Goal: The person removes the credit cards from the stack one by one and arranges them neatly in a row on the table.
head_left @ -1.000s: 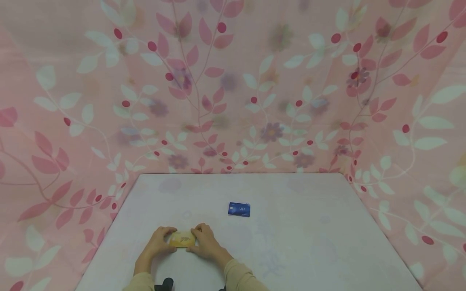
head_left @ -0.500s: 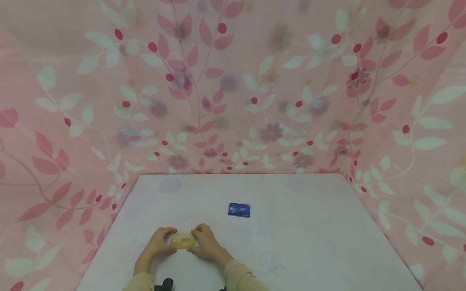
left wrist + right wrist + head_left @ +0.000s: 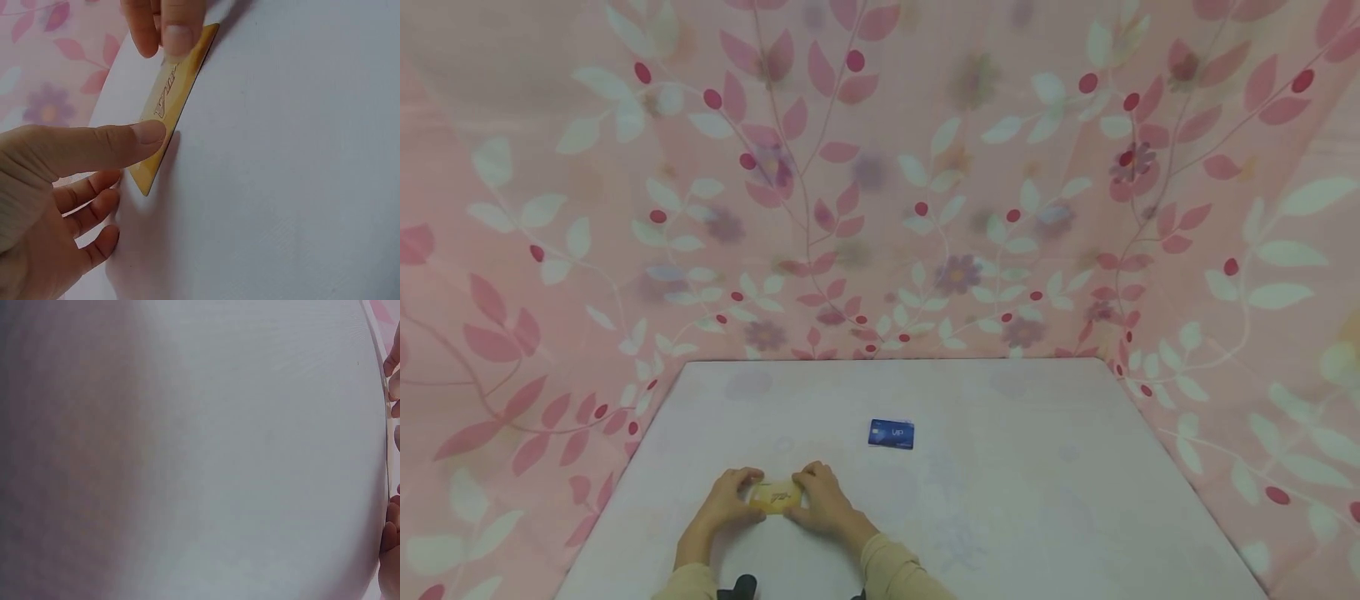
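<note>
Low on the left half of the table in the head view, a yellow card (image 3: 777, 497) with dark lettering is held between two hands. My left hand (image 3: 727, 500) grips its left end, and my right hand (image 3: 824, 501) grips the right end. Seen from the left wrist, the left thumb lies on the face of the card (image 3: 164, 103) near one corner. Fingers of the right hand (image 3: 175, 25) reach the opposite end. A blue card (image 3: 891, 434) marked "VIP" lies flat beyond the hands, to the right. The right wrist view catches only fingertips at its right edge.
The white table (image 3: 1037, 500) ends at a straight far edge, with pink leaf-patterned cloth (image 3: 880, 250) rising behind and at both sides. A dark rounded object (image 3: 745, 585) shows near the left forearm. A blurred dark shape covers the left of the right wrist view.
Both hands keep nearly the same place and grip. The yellow card's face looks paler than a second ago. The blue card lies where it was.
</note>
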### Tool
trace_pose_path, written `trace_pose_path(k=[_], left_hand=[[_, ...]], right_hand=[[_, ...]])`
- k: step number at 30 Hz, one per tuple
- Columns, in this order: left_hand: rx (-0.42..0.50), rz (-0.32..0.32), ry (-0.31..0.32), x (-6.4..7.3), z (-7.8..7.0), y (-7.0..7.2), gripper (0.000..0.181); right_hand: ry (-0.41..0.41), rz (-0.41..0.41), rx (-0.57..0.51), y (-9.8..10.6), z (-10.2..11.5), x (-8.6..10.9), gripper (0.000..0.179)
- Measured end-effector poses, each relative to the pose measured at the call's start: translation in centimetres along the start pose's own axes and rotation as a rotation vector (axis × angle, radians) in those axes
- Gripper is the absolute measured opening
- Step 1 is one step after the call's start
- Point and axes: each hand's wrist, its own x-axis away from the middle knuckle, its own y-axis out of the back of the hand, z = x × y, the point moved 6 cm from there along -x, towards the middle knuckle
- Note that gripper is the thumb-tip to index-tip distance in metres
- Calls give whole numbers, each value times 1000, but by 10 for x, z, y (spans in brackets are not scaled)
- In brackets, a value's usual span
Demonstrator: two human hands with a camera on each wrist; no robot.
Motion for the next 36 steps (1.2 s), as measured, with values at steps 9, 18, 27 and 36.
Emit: trace_pose_path(k=[9,18,27,36], left_hand=[[20,-33,-49,0,-8,5,62],[44,-32,-43,-3,-9,1,62],[65,-43,-54,-4,-19,0,59],[65,-54,-88,-9,-31,-3,56]], right_hand=[[15,-76,-94,8,-2,-1,48],[47,-102,-73,17,-1,-1,43],[69,-105,-80,22,-2,0,40],[72,-120,-80,30,-7,4,40]])
